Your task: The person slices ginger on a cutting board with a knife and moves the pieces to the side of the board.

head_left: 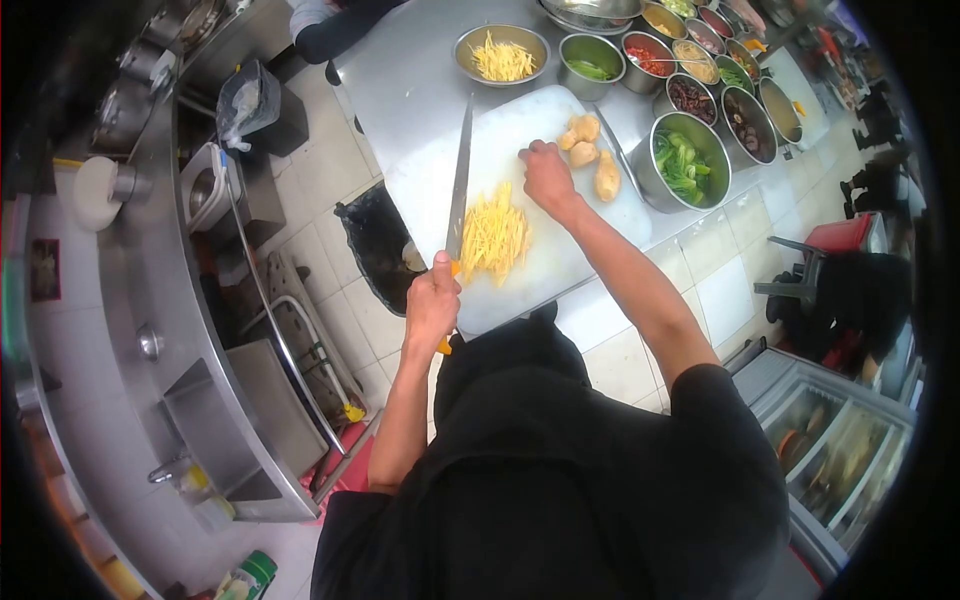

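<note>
My left hand (433,301) is wrapped round the orange handle of a long knife (461,185), whose blade points away from me along the left side of the white cutting board (560,245). Just right of the blade lies a pile of thin yellow strips (495,235). Above the board's middle is my right hand (547,176), its fingers curled; whatever they may hold is too small to make out. Several peeled, knobbly yellow pieces (607,178) rest on the board to the right of that hand.
Beyond the board stand a bowl of yellow strips (500,84), a pot of green leaves (722,185) and several ingredient containers. A black-lined bin (375,240) is left of the board. A person's dark sleeve (340,35) shows at the table's far left corner.
</note>
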Motion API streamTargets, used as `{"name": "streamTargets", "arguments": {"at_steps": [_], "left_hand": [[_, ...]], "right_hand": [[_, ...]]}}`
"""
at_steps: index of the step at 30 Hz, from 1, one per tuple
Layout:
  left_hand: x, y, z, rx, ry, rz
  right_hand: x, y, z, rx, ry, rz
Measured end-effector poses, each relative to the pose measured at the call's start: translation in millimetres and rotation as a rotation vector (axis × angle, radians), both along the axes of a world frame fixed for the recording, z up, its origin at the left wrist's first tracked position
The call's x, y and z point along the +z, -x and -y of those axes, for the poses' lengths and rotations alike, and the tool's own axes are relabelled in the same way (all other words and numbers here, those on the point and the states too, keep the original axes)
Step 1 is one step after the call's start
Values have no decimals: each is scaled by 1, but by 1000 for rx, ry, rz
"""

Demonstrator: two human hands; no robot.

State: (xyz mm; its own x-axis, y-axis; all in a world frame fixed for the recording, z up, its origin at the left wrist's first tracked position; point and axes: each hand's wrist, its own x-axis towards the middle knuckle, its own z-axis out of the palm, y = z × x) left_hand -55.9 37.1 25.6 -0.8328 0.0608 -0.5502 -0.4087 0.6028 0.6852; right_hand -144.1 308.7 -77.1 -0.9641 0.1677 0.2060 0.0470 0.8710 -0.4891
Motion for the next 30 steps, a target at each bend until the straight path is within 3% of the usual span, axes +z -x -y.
{"name": "streamTargets", "arguments": {"at_steps": [2, 6, 13, 17, 23, 25, 30], "left_hand": [[1, 3, 12, 2, -21, 12], [-2, 6, 32, 0, -89, 28], [-40, 10, 48, -88, -155, -81], [-45, 17, 46, -231, -125, -196], [-39, 11, 29, -335, -84, -327], [-43, 7, 24, -332, -63, -363], [-53, -3, 16, -295, -145, -399]], "right_hand": [[-8, 8, 1, 24, -77, 123], [-7, 7, 10, -30, -90, 121], [24, -62, 58, -134, 386, 117], [13, -106, 96, -176, 312, -31], [73, -127, 115, -293, 301, -149], [93, -124, 109, -116, 72, -172], [112, -97, 91, 119, -90, -119]]}}
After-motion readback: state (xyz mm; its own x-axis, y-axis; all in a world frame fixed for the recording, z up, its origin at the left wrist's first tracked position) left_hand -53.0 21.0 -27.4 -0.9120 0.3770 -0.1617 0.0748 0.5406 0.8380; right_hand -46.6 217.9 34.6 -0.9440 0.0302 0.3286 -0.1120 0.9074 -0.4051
